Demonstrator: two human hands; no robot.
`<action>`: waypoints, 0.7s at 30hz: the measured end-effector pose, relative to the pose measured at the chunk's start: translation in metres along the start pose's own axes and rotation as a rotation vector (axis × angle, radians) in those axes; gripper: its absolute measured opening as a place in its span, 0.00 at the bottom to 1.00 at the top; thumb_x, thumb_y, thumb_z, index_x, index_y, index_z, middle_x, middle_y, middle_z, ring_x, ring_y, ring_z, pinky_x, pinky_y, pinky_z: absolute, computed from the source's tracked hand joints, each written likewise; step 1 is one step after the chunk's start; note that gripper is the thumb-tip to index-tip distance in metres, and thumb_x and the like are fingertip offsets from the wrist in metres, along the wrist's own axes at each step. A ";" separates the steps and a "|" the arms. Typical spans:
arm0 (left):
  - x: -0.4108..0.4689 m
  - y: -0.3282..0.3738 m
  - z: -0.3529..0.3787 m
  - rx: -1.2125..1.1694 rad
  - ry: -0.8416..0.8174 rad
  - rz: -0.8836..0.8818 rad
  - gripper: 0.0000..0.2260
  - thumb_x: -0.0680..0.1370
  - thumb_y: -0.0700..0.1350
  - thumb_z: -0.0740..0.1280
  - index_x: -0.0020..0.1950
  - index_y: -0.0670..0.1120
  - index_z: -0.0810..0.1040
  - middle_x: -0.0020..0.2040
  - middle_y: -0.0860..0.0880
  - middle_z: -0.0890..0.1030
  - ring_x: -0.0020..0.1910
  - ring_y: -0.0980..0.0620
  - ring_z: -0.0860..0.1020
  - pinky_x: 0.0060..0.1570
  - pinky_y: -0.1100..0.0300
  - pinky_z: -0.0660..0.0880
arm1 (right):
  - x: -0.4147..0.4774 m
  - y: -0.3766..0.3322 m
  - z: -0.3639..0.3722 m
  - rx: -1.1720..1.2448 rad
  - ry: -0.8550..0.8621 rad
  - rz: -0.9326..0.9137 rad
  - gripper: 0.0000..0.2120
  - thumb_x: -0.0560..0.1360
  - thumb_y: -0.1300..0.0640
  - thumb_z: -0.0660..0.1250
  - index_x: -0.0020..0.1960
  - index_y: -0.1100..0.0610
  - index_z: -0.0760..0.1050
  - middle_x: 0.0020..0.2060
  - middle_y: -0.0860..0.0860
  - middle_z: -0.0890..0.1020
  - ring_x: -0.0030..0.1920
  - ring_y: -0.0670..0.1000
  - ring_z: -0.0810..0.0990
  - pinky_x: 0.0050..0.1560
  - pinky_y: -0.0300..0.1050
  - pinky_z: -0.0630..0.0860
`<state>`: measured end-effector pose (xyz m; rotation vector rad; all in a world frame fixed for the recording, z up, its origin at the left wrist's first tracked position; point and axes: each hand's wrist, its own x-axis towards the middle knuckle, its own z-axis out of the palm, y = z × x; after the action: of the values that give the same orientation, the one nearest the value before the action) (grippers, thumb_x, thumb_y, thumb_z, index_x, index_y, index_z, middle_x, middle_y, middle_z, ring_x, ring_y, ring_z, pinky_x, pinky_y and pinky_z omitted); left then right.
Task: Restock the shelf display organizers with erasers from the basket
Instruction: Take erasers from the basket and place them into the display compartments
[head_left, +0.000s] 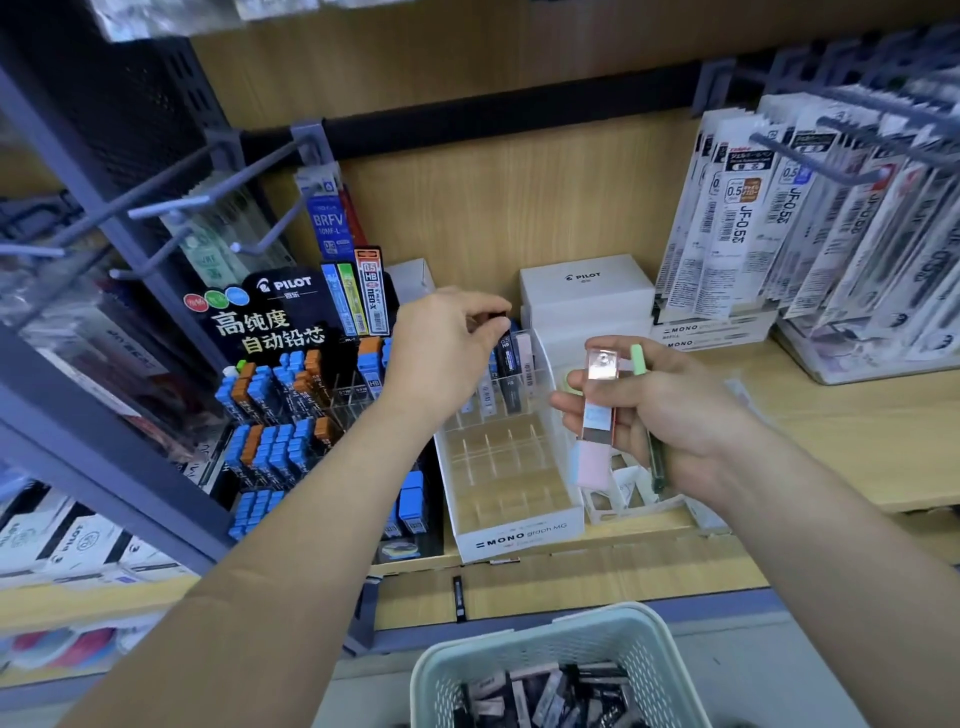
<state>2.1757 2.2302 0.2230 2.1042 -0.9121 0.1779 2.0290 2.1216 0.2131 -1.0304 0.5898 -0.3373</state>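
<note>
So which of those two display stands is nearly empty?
The white MONO organizer, in the middle: only its back row holds items. The black Pilot stand left of it is crowded with blue and orange cases.

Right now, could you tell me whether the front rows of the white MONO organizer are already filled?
No, the MONO organizer has empty front compartments; only its back row holds slim packs.
</note>
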 end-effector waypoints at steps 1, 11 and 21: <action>0.000 0.001 -0.001 0.022 -0.003 0.017 0.07 0.76 0.43 0.70 0.53 0.49 0.84 0.47 0.51 0.82 0.43 0.55 0.78 0.50 0.63 0.75 | 0.000 0.000 -0.001 -0.002 0.002 0.003 0.17 0.75 0.75 0.62 0.60 0.61 0.74 0.44 0.61 0.83 0.45 0.61 0.86 0.43 0.52 0.83; -0.006 -0.001 -0.008 -0.006 0.008 -0.020 0.07 0.76 0.43 0.70 0.53 0.49 0.84 0.45 0.52 0.82 0.41 0.57 0.78 0.45 0.69 0.74 | 0.007 0.005 -0.004 0.009 0.053 -0.024 0.14 0.76 0.74 0.63 0.56 0.60 0.74 0.46 0.63 0.81 0.43 0.59 0.86 0.43 0.52 0.83; -0.034 -0.011 0.017 0.113 -0.177 0.046 0.07 0.74 0.43 0.72 0.51 0.47 0.84 0.41 0.50 0.83 0.41 0.53 0.80 0.50 0.58 0.77 | 0.011 0.005 -0.005 -0.009 0.069 -0.021 0.16 0.73 0.72 0.68 0.59 0.61 0.75 0.50 0.64 0.83 0.42 0.58 0.84 0.39 0.49 0.83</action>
<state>2.1558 2.2408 0.1910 2.2311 -1.0773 0.0685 2.0347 2.1148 0.2030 -1.0377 0.6439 -0.3901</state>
